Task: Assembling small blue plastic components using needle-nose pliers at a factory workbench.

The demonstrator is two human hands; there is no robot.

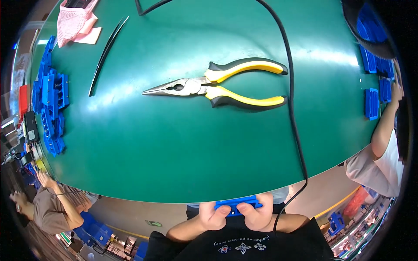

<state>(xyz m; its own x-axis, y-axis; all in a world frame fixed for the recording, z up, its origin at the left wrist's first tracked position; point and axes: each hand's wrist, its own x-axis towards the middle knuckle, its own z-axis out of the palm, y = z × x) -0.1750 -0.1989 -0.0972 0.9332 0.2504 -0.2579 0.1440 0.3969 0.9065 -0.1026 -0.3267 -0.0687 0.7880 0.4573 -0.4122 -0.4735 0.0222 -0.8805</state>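
Note:
Close to my body, at the near edge of the table, my left hand and my right hand hold a blue plastic part between them. Both thumbs press on its near side, while the other fingers are mostly hidden. Beyond my hands lie needle-nose pliers with yellow and black handles, jaws pointing left and handles spread. A pair of dark tweezers rests farther left. Neither hand touches these tools.
A black cable crosses the green table past the plier handles and hangs over the near edge. Blue parts are heaped at the left, with more blue parts at the right. A pink mesh pouch lies far left. Other people sit on both sides.

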